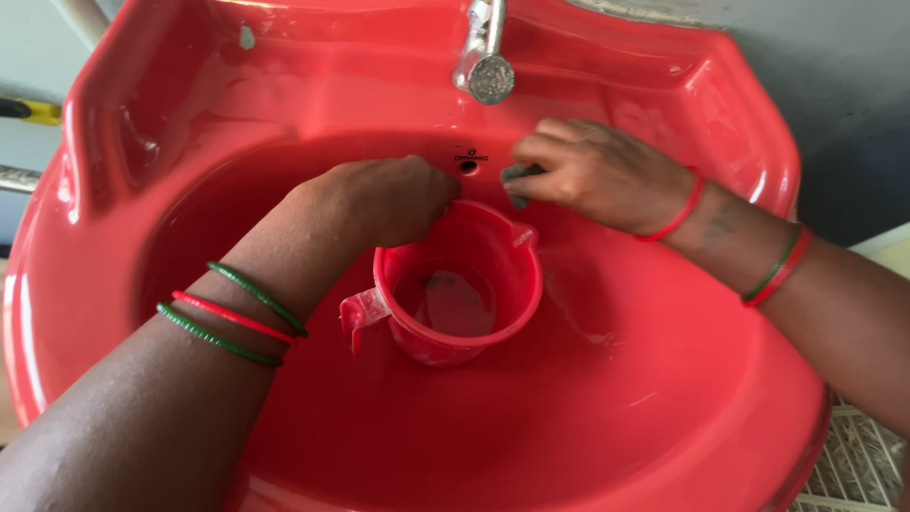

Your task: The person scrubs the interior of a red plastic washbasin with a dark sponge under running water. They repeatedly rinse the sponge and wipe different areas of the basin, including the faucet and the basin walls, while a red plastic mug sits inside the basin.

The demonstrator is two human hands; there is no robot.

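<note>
A red plastic mug (462,289) stands upright in the bowl of a red wash basin (114,190), near its back wall and just below the small overflow hole (467,167), with a metal tap (485,57) above. The mug has a pouring lip on the far right of its rim and a handle (360,313) jutting toward the near left; a little water or wet film appears to lie in its bottom. Judged from its thin wall and glossy surface, it should be light, fairly stiff but apt to flex at the rim, and slippery when wet; it is not likely fragile. The soundest hold would be the handle, or the rim pinched between thumb and fingers. The left hand (389,199) comes in from the near left with the forearm sloping down into the bowl, knuckles up, fingers curled closed over the far left edge of the rim, gripping it. The right hand (597,175) reaches in from the right, wrist nearly level, fingers bunched tight around a small dark grey pad (519,174), seemingly a scrubber, held against the basin's back wall just beside the mug's lip. Whether the pad touches the mug cannot be told. Both wrists carry red and green bangles (237,318).
</note>
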